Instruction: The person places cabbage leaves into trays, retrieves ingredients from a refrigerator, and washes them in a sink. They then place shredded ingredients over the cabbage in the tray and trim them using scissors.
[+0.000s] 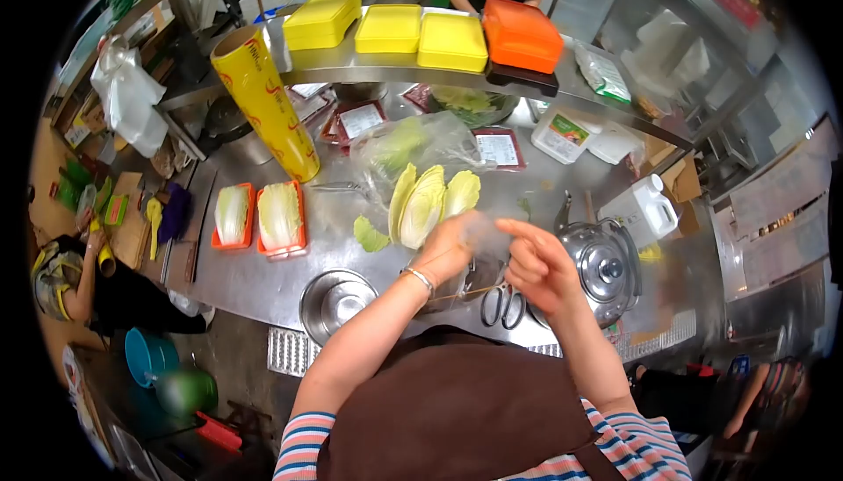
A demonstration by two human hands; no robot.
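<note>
My left hand (446,248), with a bracelet at the wrist, is closed in front of the cabbage leaves (424,204); a blurred, translucent thing shows at its fingertips. My right hand (537,262) is beside it, index finger stretched toward the left hand and the other fingers curled. What either hand holds is too blurred to make out. Scissors (502,307) lie just below my right hand on the steel table (255,283). Behind the leaves is a clear plastic bag (378,152). Two orange trays of wrapped cabbage (281,218) sit at the left.
A metal bowl (338,304) stands at the front edge, a lidded kettle (606,266) and white jug (645,209) at the right. A yellow film roll (268,108) leans against the shelf (386,64), which holds yellow boxes (388,29). Other people are at the left, back and right.
</note>
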